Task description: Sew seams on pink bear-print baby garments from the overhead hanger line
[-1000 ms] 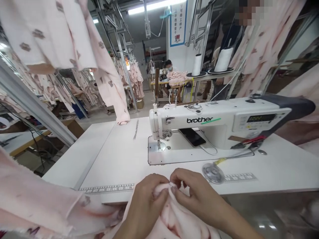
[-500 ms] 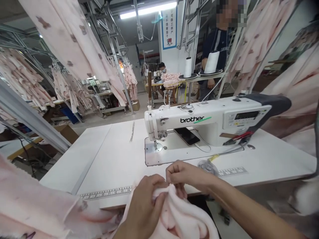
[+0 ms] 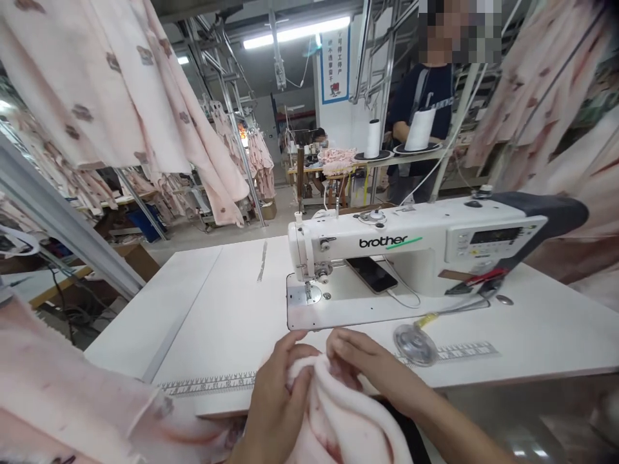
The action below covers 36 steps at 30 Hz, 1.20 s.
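Pale pink plush fabric (image 3: pixel 338 412) lies bunched at the table's front edge and hangs down toward my lap. My left hand (image 3: pixel 283 386) grips its upper fold, the thumb pressed on the near side. On the right of the same fold, my right hand (image 3: pixel 355 361) has its fingers curled around the cloth; the fingertips are partly hidden. Just beyond both hands stands a white sewing machine (image 3: pixel 367 248), its needle area (image 3: pixel 312 293) bare of cloth.
A phone (image 3: pixel 372 274) on a cable lies under the machine arm. Right of my hands is a clear round case (image 3: pixel 414 345) beside a ruler strip (image 3: pixel 467 350). Pink garments (image 3: pixel 111 96) hang at left. Thread cones (image 3: pixel 420 130) stand behind, near a standing person (image 3: pixel 420 96).
My right hand has turned and its fingers have closed lower over the fold. The hands stay together on the fabric. The view has shifted slightly, moving the machine rightward in the picture.
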### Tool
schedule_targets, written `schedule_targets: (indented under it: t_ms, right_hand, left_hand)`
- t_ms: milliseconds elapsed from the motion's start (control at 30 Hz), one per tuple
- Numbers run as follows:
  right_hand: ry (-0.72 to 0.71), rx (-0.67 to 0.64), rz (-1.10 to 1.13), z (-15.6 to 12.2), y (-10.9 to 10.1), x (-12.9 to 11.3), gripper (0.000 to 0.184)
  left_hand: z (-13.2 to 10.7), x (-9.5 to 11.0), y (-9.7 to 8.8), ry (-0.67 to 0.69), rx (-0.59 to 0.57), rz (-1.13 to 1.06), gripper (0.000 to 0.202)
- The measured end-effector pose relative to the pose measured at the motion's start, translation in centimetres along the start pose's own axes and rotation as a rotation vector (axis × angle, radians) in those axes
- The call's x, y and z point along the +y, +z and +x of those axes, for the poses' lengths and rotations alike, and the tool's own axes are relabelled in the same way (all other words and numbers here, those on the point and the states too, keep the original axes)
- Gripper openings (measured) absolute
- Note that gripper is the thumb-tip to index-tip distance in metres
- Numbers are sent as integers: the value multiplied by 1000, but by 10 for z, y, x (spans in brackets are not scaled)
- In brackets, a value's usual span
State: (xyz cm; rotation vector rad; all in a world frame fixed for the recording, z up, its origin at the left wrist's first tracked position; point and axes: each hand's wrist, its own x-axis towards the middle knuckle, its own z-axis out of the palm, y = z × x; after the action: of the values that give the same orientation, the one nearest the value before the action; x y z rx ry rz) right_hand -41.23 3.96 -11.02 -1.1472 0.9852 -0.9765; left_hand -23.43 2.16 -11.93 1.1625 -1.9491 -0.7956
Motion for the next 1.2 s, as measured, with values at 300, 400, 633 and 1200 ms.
schedule_targets:
  t_ms: [300, 400, 633, 1200]
  right_hand:
    - [-242, 165, -672, -10, 21, -9, 24]
    - [-266, -7, -564, -2, 8, -15, 24]
    - [-216, 31, -541, 21, -11, -11, 20]
    - [190, 435, -1020, 140, -62, 32, 9]
  left_hand:
    - [15, 14, -18, -151, -73, -74, 33]
    - [24, 16, -32, -161, -301, -164, 35]
    - [48, 5, -32, -106, -344, -261, 21]
    - [161, -80, 21, -163, -412, 267, 16]
